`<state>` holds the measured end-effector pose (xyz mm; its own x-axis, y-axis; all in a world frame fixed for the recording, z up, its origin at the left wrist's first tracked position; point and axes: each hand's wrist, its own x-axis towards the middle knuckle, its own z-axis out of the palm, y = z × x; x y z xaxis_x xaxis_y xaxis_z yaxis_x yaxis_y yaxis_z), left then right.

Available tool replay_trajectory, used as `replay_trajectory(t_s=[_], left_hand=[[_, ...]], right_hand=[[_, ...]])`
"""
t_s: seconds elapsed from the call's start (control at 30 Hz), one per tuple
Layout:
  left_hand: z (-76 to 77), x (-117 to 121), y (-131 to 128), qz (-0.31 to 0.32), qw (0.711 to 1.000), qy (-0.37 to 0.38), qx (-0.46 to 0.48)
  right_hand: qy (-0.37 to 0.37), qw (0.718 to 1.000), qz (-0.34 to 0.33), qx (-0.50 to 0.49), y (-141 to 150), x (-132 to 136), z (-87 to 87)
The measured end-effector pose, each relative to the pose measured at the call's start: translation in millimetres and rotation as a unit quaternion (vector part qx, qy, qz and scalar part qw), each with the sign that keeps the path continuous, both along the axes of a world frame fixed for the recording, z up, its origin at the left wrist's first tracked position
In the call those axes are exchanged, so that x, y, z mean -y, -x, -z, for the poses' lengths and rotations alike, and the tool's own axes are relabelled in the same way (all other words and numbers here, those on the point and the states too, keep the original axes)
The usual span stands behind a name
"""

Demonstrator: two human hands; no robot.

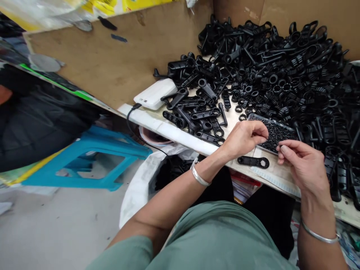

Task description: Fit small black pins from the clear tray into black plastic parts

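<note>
My left hand is closed in a pinch at the left side of a shallow clear tray; whatever may be between its fingertips is hidden. Many tiny black pieces fill that tray. At its front right corner, the thumb and finger of my right hand are pressed together on a small black piece. Just below and between my hands, a flat black plastic arm with a ring end lies on the table edge.
Black plastic handles and rings are heaped across the table against cardboard walls. A white power bank with a cable sits at the left edge. Below are a white sack and a blue stool.
</note>
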<state>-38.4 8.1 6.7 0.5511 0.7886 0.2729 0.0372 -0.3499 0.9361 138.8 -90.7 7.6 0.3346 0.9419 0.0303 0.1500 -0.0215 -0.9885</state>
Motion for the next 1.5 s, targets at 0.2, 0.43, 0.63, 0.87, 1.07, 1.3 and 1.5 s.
replay_trajectory(t_s=[0.2,0.43,0.63,0.87,1.07,1.3,1.5], left_hand=[[3.3,17.3,0.7,-0.014,0.992,0.091,0.088],[-0.8,29.5,4.9,-0.019,0.986,0.115,0.117],[0.7,33.5,7.0,-0.014,0.985,0.119,0.122],[4.8,37.9,7.8,-0.012,0.983,0.128,0.132],[6.4,40.6,8.6,-0.019,0.981,0.137,0.137],[5.7,45.5,7.9,-0.025,0.981,0.134,0.138],[7.2,49.4,7.4,-0.044,0.985,0.125,0.110]], right_hand=[[-0.018,0.995,0.016,-0.097,23.5,8.4,3.1],[-0.032,0.990,0.049,-0.128,37.2,10.5,3.6],[-0.041,0.992,0.074,-0.097,42.5,11.3,6.3],[-0.060,0.996,0.065,-0.012,43.5,16.4,7.0],[-0.039,0.994,0.089,0.050,47.7,21.1,3.7],[-0.072,0.978,0.114,0.157,54.5,32.0,3.3],[-0.108,0.923,0.096,0.357,48.8,32.3,7.5]])
